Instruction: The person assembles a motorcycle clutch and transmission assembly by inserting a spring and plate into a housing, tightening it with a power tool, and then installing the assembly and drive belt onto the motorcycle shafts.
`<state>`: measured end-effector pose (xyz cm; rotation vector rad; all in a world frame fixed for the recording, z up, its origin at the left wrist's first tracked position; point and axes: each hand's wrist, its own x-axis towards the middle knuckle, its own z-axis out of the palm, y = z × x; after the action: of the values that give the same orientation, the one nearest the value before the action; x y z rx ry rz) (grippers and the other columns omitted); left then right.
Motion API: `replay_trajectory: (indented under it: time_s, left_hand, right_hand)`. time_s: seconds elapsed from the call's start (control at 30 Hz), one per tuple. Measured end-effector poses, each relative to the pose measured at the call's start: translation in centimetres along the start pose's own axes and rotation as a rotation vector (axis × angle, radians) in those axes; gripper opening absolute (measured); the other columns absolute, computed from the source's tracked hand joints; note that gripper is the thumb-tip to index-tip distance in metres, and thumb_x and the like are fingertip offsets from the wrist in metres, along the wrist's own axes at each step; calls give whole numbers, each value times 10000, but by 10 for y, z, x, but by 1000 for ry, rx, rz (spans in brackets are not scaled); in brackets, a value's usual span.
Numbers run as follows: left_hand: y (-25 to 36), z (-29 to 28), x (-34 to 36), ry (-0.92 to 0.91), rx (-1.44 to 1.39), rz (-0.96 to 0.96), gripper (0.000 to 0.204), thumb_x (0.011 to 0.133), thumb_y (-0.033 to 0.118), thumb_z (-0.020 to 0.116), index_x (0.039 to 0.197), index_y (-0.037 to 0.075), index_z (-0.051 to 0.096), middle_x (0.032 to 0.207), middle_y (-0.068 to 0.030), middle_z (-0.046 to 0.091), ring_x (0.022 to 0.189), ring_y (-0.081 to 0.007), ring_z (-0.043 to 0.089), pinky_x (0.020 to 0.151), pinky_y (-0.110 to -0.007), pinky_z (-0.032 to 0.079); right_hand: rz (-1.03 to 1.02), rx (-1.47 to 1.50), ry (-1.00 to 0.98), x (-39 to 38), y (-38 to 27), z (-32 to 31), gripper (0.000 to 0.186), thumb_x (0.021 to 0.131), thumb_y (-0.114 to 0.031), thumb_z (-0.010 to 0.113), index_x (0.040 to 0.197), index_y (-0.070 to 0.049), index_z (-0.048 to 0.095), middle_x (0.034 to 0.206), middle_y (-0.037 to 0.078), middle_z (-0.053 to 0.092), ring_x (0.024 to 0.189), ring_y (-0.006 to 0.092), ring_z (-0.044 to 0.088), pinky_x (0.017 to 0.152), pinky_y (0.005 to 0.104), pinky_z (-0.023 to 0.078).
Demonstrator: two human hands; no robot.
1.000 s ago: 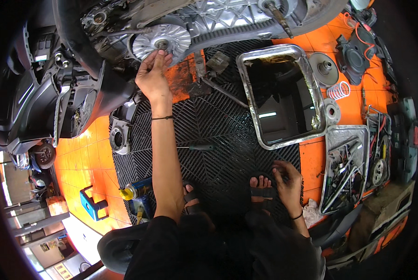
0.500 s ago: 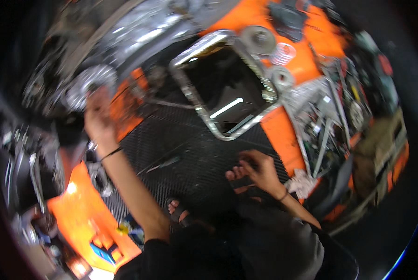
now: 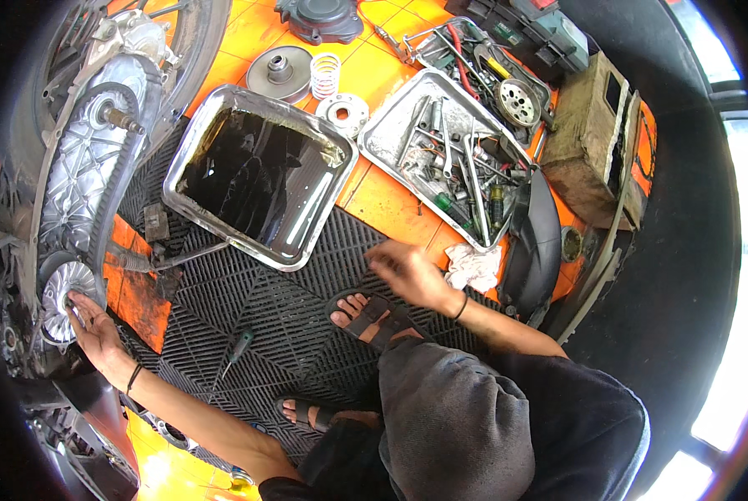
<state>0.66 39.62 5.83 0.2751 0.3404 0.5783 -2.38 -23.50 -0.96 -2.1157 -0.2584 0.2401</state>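
My left hand is at the finned silver pulley on the scooter's drive housing, its fingertips gripping around the hub. The belt runs along the housing. My right hand hovers over the black mat, fingers loosely bent and apart, with nothing visible in them. It is between the metal pan of dark oil and my sandaled foot. A screwdriver lies on the mat between my two arms.
At the back are a pulley plate, white spring, round flange and dark cover. To the right are a tool tray, second tray, grimy box, white rag and black panel.
The view has swung toward the right, so the scooter now sits at the left. My left hand stays at the pulley hub; my right hand appears farther forward over the mat.
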Motion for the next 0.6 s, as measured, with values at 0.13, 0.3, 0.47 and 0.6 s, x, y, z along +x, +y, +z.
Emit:
replay_trajectory:
  time_s: [0.13,0.3,0.47,0.6]
  left_hand:
    - [8,-2,4,-18,-113,-130,366,998,25,517,1331,-106,441,1241,-239,600,1136,-317,602,1030,-425,500]
    - [-10,15,-24,-39,-62,-123,364,998,74,543,1306,-98,455,1220,-218,591,1144,-303,579,1033,-417,481]
    - [-59,24,-77,-213,255,-254,374,1006,148,553,1298,-69,469,1212,-155,576,1136,-244,544,1020,-391,454]
    - [-109,36,-111,-258,515,-266,348,1019,233,541,1279,3,518,1199,-88,588,1116,-204,541,1018,-374,442]
  right_hand:
    - [172,-229,389,11,68,-43,137,859,-81,652,946,8,708,906,179,712,776,356,694,716,407,554]
    - [235,-517,404,22,120,-110,160,804,-85,670,949,-34,711,924,173,676,888,373,656,796,449,522]
    - [-134,-674,54,42,151,-136,216,805,-97,702,1011,-31,712,881,134,653,884,331,634,814,418,495]
    - [-165,-748,-122,50,146,-141,256,805,-160,715,1044,-70,722,908,114,644,920,315,623,819,426,469]
